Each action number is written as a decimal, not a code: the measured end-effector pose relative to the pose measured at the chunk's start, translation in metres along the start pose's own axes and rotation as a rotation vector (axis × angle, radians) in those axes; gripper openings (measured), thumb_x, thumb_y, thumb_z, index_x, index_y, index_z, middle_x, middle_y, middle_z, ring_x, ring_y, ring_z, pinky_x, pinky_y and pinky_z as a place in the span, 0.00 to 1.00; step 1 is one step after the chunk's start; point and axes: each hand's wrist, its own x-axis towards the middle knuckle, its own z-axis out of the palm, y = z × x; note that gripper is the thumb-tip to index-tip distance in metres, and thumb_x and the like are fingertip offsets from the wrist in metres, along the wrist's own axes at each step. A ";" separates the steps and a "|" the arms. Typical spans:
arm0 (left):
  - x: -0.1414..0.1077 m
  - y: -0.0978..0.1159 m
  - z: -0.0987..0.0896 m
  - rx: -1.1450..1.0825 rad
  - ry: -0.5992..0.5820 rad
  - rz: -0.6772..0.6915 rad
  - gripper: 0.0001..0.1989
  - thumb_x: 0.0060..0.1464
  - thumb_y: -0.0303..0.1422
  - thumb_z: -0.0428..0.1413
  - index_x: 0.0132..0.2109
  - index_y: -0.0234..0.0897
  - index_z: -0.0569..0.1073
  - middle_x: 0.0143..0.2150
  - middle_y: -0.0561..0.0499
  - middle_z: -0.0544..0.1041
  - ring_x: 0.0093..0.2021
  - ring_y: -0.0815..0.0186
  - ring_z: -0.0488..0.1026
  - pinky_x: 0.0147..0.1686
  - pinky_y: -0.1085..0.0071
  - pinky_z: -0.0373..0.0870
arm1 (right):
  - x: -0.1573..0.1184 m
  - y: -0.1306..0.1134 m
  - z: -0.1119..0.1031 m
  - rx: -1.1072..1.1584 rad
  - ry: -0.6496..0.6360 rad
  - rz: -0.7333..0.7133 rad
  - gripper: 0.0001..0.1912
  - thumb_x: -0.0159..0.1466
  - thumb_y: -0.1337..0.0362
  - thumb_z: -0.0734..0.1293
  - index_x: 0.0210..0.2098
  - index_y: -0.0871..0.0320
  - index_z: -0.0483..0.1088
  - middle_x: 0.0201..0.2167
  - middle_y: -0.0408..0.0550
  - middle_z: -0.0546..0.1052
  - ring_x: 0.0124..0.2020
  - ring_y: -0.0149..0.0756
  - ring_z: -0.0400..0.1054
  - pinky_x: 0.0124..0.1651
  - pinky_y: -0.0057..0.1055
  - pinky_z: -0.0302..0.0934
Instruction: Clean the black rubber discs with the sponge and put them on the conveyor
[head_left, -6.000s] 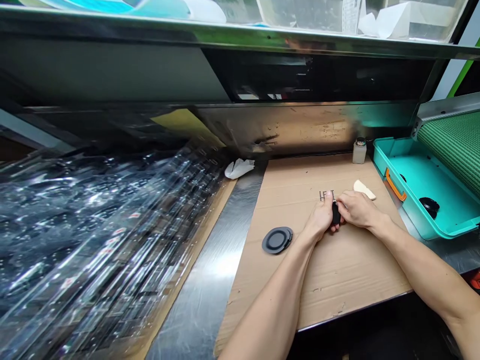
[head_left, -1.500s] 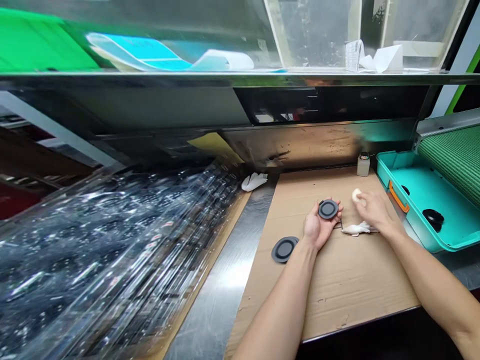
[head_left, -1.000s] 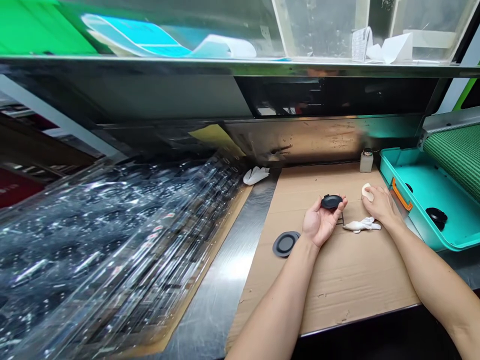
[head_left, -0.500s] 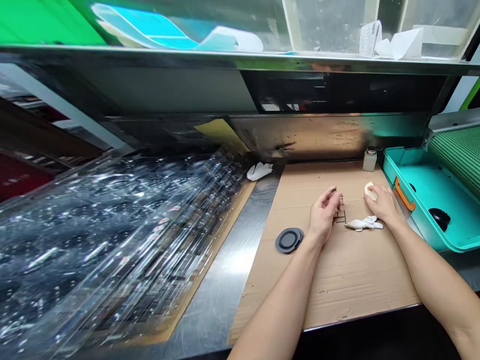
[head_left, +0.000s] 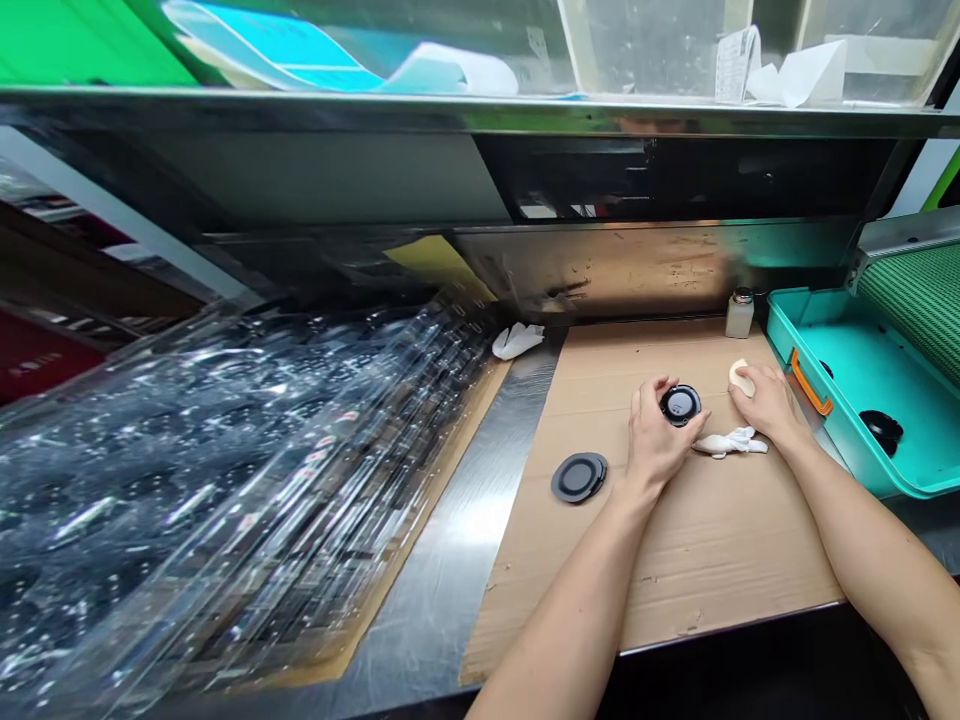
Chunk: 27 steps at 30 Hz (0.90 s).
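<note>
My left hand point(head_left: 656, 435) grips a round black part point(head_left: 680, 405) by its edges, its face turned up. In my right hand point(head_left: 766, 402) is a small cream-coloured pad point(head_left: 741, 377), pinched between thumb and fingers. A crumpled white cloth point(head_left: 729, 442) lies on the cardboard point(head_left: 720, 540) between and just below the hands. To the left of my left forearm, dark round discs point(head_left: 579, 478) rest overlapping on the cardboard. A small bottle point(head_left: 739, 313) stands upright at the cardboard's back right corner.
Stacked clear plastic trays point(head_left: 247, 500) fill the left side. A turquoise bin point(head_left: 900, 400) with black parts stands at the right, beside a green conveyor belt point(head_left: 919, 300). Another white cloth point(head_left: 517, 341) lies near the trays. A metal shelf point(head_left: 450, 115) crosses above.
My left hand has turned, so the black part's round face now shows; before, it was hidden or edge-on. My right hand and the pad are nearly where they were.
</note>
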 end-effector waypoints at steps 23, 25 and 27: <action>0.007 -0.013 -0.030 0.323 -0.608 -0.009 0.33 0.45 0.42 0.69 0.59 0.44 0.75 0.61 0.42 0.73 0.64 0.46 0.64 0.65 0.53 0.58 | -0.007 -0.012 -0.003 -0.003 -0.016 0.082 0.16 0.66 0.57 0.65 0.51 0.54 0.76 0.51 0.52 0.77 0.53 0.48 0.65 0.58 0.39 0.54; 0.010 -0.013 -0.031 0.375 -0.692 -0.010 0.36 0.44 0.41 0.70 0.61 0.44 0.74 0.64 0.42 0.71 0.66 0.47 0.63 0.67 0.54 0.56 | -0.007 -0.013 -0.003 0.003 -0.022 0.086 0.16 0.66 0.58 0.65 0.51 0.54 0.75 0.50 0.51 0.77 0.53 0.47 0.64 0.58 0.39 0.53; 0.013 -0.011 -0.031 0.435 -0.740 -0.012 0.37 0.46 0.42 0.68 0.63 0.43 0.72 0.64 0.42 0.70 0.65 0.49 0.64 0.66 0.55 0.58 | -0.008 -0.016 -0.004 0.021 -0.036 0.095 0.15 0.66 0.59 0.65 0.50 0.53 0.76 0.50 0.51 0.77 0.53 0.47 0.64 0.58 0.39 0.53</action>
